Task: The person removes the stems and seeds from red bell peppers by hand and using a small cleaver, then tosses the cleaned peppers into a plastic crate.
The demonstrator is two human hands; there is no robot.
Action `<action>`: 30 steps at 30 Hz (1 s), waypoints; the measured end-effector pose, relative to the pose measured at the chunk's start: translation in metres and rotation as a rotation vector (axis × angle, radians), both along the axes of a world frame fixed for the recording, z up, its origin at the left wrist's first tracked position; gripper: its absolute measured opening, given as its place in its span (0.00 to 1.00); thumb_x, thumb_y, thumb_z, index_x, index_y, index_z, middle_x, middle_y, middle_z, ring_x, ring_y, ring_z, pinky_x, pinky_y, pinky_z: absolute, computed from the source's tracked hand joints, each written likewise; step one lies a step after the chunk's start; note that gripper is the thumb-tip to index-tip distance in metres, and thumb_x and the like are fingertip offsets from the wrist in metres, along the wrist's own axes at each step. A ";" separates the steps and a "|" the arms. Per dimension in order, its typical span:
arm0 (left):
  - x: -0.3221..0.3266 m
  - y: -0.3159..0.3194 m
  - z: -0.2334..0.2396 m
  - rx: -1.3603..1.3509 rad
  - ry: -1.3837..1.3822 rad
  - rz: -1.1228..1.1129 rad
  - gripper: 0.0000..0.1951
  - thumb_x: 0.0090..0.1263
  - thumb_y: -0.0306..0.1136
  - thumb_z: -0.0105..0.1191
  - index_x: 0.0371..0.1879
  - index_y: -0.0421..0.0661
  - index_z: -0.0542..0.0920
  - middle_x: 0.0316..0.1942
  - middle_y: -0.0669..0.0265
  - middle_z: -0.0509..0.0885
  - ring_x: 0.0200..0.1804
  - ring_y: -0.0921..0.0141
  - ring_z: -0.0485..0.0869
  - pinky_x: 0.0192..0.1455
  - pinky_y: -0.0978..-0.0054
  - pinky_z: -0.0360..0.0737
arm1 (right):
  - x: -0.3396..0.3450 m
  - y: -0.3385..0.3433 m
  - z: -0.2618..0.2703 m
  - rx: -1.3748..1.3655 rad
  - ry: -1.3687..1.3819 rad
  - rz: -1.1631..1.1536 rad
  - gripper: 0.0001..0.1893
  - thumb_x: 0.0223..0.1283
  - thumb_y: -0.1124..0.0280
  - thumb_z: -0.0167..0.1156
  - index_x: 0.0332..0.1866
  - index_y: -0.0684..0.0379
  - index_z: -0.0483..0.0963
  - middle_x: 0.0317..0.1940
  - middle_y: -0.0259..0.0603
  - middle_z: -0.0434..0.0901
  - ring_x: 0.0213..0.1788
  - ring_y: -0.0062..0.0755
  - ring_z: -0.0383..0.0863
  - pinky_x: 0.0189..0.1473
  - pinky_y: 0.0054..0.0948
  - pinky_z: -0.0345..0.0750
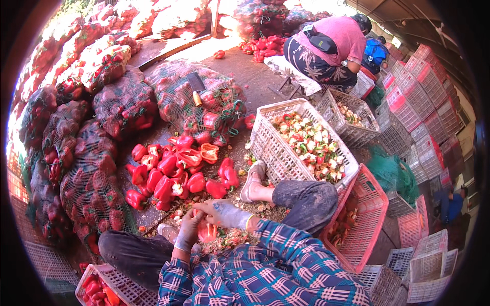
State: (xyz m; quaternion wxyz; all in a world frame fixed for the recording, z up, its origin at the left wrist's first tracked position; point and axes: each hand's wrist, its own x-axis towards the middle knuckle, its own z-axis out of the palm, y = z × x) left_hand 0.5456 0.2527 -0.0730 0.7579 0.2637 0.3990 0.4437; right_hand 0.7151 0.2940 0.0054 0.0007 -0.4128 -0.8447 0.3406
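Both my hands are gloved and meet low in the middle of the view, between my knees. A red bell pepper piece (207,231), its pale inside showing, hangs below my fingers, held by my left hand (188,228). Against it rests my right hand (226,214), its fingers touching those of the left. Seeds and pepper scraps (229,241) lie beneath. Just beyond is a heap of red bell peppers (167,165), some cut open. A cleaver with a wooden handle (196,91) lies on a net sack of peppers (172,95) farther off.
A white crate (281,160) of pepper cores stands at the right, beside a red crate (373,229). Another crate (130,281) with red peppers is at lower left. Net sacks (92,187) line the left. A person in pink (337,38) bends over at upper right.
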 end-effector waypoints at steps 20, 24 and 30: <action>-0.340 -0.376 0.137 -0.871 2.358 0.682 0.22 0.72 0.34 0.54 0.65 0.44 0.73 0.59 0.49 0.79 0.59 0.55 0.81 0.63 0.63 0.77 | 0.179 0.149 -0.028 0.737 -0.060 -0.842 0.31 0.62 0.65 0.64 0.69 0.67 0.67 0.62 0.63 0.74 0.65 0.57 0.75 0.67 0.42 0.71; -0.341 -0.488 0.046 -1.092 2.110 0.219 0.35 0.64 0.40 0.62 0.72 0.46 0.66 0.71 0.46 0.65 0.63 0.48 0.77 0.66 0.59 0.76 | 0.008 0.118 -0.083 0.399 0.018 -0.462 0.30 0.55 0.60 0.67 0.64 0.56 0.70 0.53 0.54 0.79 0.56 0.50 0.81 0.58 0.45 0.77; -0.319 -0.383 0.086 -1.222 2.120 0.157 0.37 0.63 0.42 0.63 0.72 0.45 0.67 0.73 0.45 0.63 0.64 0.48 0.76 0.64 0.56 0.76 | -0.137 0.105 -0.115 0.637 -0.224 0.062 0.35 0.52 0.58 0.68 0.68 0.48 0.68 0.63 0.45 0.73 0.66 0.51 0.71 0.62 0.49 0.71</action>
